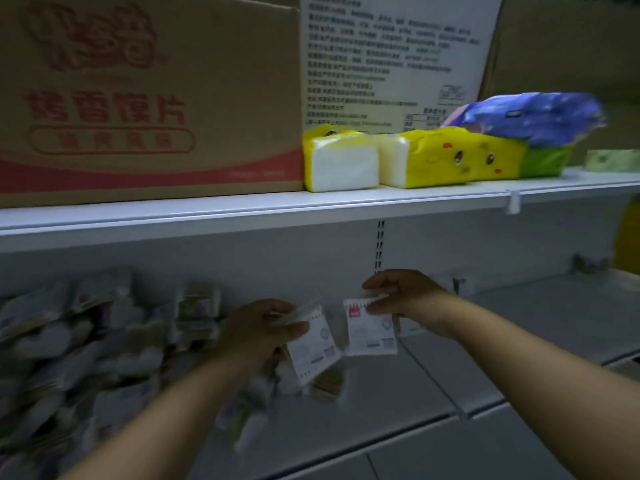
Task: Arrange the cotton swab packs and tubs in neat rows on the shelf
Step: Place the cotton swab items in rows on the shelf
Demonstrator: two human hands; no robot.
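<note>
My left hand (pixel 254 329) grips the top of a white cotton swab pack (pixel 313 348) that hangs tilted over the lower shelf (pixel 398 403). My right hand (pixel 403 294) pinches the top edge of a second white pack (pixel 370 329) with a pink label, held upright just to the right of the first. The two packs almost touch at their lower corners. A blurred heap of more swab packs (pixel 79 351) covers the left part of the shelf, and a few loose packs (pixel 249 414) lie under my left forearm.
The upper shelf (pixel 311 206) carries a big cardboard box (pixel 149 95), yellow tissue packs (pixel 446 155) and a purple pack (pixel 533 116). A white divider rail (pixel 436 386) crosses the lower shelf to the right of the packs. Bare shelf surface lies right of it.
</note>
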